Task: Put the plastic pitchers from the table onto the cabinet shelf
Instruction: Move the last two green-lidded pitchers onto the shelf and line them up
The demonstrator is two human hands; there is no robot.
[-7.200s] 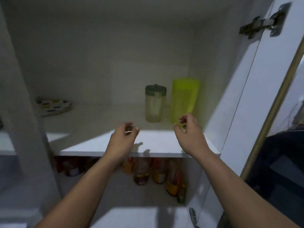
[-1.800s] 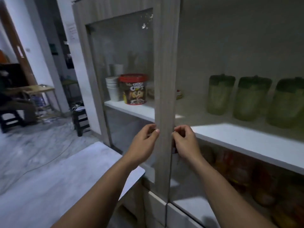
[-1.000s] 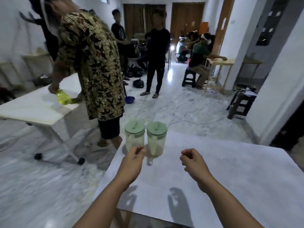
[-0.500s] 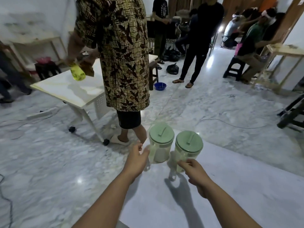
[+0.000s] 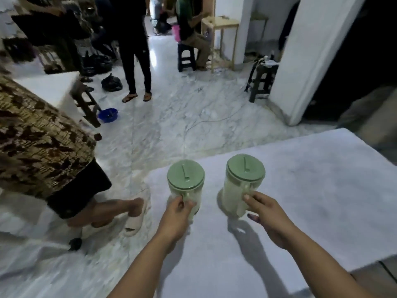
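Two clear plastic pitchers with pale green lids are over the near corner of the white table (image 5: pixel 311 201). My left hand (image 5: pixel 177 216) is closed around the handle of the left pitcher (image 5: pixel 185 186). My right hand (image 5: pixel 263 210) grips the handle of the right pitcher (image 5: pixel 243 179). Both pitchers are upright and a hand's width apart. Whether they rest on the table or are lifted just off it I cannot tell. The cabinet is out of view.
A person in a patterned shirt (image 5: pixel 38 147) stands close on the left, a foot (image 5: pixel 133 218) near the table corner. Further off are another white table (image 5: pixel 49 89), a blue bowl (image 5: pixel 108 115) on the marble floor, stools, other people and a white pillar (image 5: pixel 309 61).
I turned from the cabinet to the table. Both hands reached the two pitchers and closed on their handles; the pitchers now stand further apart than half a second ago.
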